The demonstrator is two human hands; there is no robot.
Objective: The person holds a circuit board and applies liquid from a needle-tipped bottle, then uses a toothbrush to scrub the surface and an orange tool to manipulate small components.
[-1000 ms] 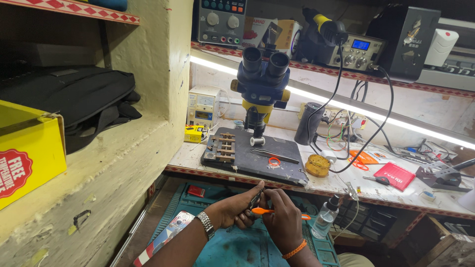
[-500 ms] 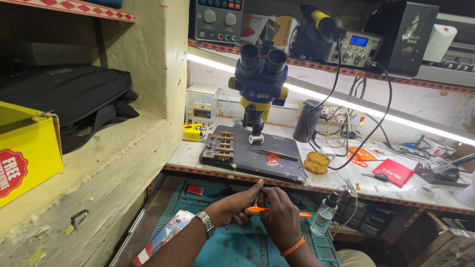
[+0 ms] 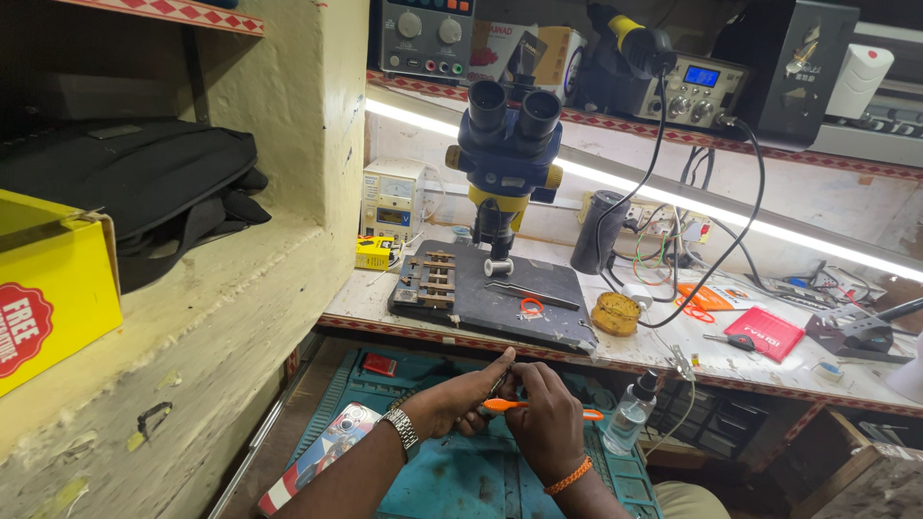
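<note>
While both hands are brought together low over the teal mat (image 3: 452, 481), an orange-handled tool (image 3: 505, 406) is pinched by the right hand (image 3: 546, 423), its long axis lying left-right; its tip meets the left hand (image 3: 460, 399), whose fingers are closed on a small dark part.

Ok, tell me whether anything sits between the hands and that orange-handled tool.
Nothing visible does. The left hand and right hand already meet at the orange-handled tool, fingertips pinched together at its near end above the teal mat. What the fingertips pinch there is too small to tell.
</note>
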